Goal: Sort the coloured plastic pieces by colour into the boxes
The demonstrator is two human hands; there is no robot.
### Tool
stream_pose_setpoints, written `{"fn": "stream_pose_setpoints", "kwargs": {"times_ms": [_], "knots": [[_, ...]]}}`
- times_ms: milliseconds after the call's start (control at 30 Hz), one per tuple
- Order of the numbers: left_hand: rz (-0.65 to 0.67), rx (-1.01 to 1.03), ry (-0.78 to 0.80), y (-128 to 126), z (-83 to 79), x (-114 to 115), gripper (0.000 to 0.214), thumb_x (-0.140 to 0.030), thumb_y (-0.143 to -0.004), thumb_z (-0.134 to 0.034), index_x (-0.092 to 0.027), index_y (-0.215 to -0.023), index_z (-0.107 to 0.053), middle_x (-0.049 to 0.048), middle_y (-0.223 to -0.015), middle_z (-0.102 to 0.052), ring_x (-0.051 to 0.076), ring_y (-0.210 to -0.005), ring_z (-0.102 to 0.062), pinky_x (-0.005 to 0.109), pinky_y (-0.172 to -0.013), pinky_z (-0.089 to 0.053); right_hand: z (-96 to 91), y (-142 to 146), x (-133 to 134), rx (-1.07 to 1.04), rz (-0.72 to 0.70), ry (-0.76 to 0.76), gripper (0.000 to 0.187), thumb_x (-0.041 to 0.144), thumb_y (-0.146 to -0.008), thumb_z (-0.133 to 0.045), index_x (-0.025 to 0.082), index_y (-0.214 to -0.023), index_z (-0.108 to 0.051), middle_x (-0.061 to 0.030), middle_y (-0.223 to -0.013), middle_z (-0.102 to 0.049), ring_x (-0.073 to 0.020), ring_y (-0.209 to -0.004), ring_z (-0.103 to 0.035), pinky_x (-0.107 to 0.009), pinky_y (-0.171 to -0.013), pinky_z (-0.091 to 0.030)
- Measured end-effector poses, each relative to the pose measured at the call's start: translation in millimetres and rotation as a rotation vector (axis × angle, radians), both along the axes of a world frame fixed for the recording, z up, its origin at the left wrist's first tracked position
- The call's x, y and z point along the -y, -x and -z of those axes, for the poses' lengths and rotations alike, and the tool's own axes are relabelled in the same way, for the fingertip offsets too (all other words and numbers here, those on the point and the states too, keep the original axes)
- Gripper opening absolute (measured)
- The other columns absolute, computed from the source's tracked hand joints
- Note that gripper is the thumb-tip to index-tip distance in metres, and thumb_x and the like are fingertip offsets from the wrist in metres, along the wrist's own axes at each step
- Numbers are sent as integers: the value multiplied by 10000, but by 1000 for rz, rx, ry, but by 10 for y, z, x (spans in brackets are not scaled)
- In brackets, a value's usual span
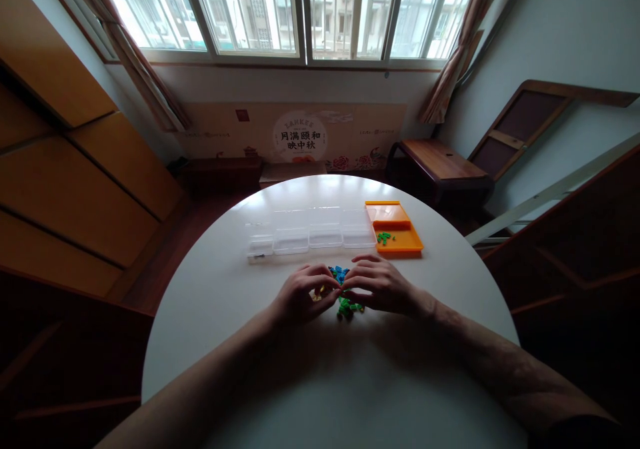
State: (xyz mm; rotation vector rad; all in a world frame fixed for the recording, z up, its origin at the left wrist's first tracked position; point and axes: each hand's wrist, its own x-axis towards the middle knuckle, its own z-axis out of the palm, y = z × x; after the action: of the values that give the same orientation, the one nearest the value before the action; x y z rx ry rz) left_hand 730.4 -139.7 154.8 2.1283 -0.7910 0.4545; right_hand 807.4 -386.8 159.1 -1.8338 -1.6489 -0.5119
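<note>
Okay, closest in first: a white round table under everything, with bare forearms stretched across from both lower corners. Just on the near side of the grip, a loose heap of green pieces, some pretty dark. Then the grip itself: left hand and right hand nose to nose, fingers curled, fingertips bunched close and about meeting right over the small pile. Can't tell about any piece pinched in there, way too tiny and dim. Beside the left fingertips, a few gold-coloured pieces, partly hidden. Just past the fingertips, some blue pieces. Farther out, ahead of the grip and mostly to its left, a row of clear plastic compartments. Ahead and to the right of the grip, right by the end of that row, an orange tray split by a divider, with a little scatter of green bits in the near section. Well beyond the grip, off the table: a low wooden bench to the right, a printed panel straight ahead, and above that, a wide window between bunched curtains.
</note>
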Motion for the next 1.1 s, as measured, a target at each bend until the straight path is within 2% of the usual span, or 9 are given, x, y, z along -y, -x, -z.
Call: {"fn": "stream_pose_setpoints", "kwargs": {"times_ms": [133,233,300,433,533,633,733,867,1100], "knots": [[-2,19,27,3,-6,3,84,-251,-1010,-739,-209,-970,-800,51,-883,-757,146,-741,-679,302,-740,-555,-24,11,-2,7,-4,-26,78,256,-1040,-725,271,-1116,-733,-1,-979,-828,-167,-853,-774,-401,-1025,-599],[-22,54,-35,-18,-39,-65,87,-265,-1023,-728,-226,-1022,-805,56,-946,-776,149,-779,-703,312,-773,-558,-67,-25,42,-30,42,-50,64,227,-1031,-720,276,-1071,-733,8,-944,-819,-164,-815,-759,-409,-1031,-596],[-47,98,-119,-47,-59,-137,88,-278,-1025,-726,-242,-1041,-805,52,-990,-786,152,-813,-719,322,-807,-555,-77,-110,120,-70,140,-102,66,213,-1017,-726,275,-1039,-733,9,-908,-803,-174,-789,-742,-425,-1020,-595],[-122,156,-203,-107,-55,-236,102,-278,-1022,-712,-245,-999,-806,32,-949,-783,146,-788,-706,314,-807,-544,-16,-387,352,-152,463,-261,55,243,-1002,-725,254,-949,-732,-5,-798,-741,-216,-782,-714,-422,-897,-589],[-139,131,-205,-120,-34,-231,117,-258,-1016,-689,-243,-981,-800,18,-942,-775,125,-710,-665,304,-775,-530,75,-570,489,-255,659,-285,95,273,-989,-725,242,-899,-727,-16,-862,-773,-214,-743,-701,-431,-891,-560],[-94,115,-223,-105,-41,-206,111,-241,-981,-680,-243,-989,-790,22,-977,-777,146,-791,-707,312,-810,-532,165,-659,531,-346,759,-266,73,298,-953,-740,237,-913,-739,-23,-928,-804,-218,-736,-708,-446,-919,-548],[-65,94,-230,-79,-76,-200,111,-232,-935,-677,-238,-986,-776,33,-1009,-779,172,-876,-732,328,-846,-536,226,-666,504,-385,778,-237,73,306,-938,-732,236,-954,-748,-36,-969,-811,-234,-774,-713,-449,-917,-551],[-66,73,-252,-60,-82,-221,98,-242,-900,-716,-245,-978,-774,31,-1019,-778,178,-874,-729,341,-853,-533,240,-613,444,-373,750,-221,73,299,-953,-707,236,-961,-741,-42,-967,-803,-244,-814,-716,-445,-914,-552],[-53,85,-288,-115,105,-263,39,-272,-945,-756,-266,-973,-782,5,-1039,-792,155,-862,-736,331,-843,-517,178,-505,390,-316,658,-176,75,278,-991,-688,231,-951,-731,-33,-884,-760,-229,-788,-697,-421,-876,-548]]}}
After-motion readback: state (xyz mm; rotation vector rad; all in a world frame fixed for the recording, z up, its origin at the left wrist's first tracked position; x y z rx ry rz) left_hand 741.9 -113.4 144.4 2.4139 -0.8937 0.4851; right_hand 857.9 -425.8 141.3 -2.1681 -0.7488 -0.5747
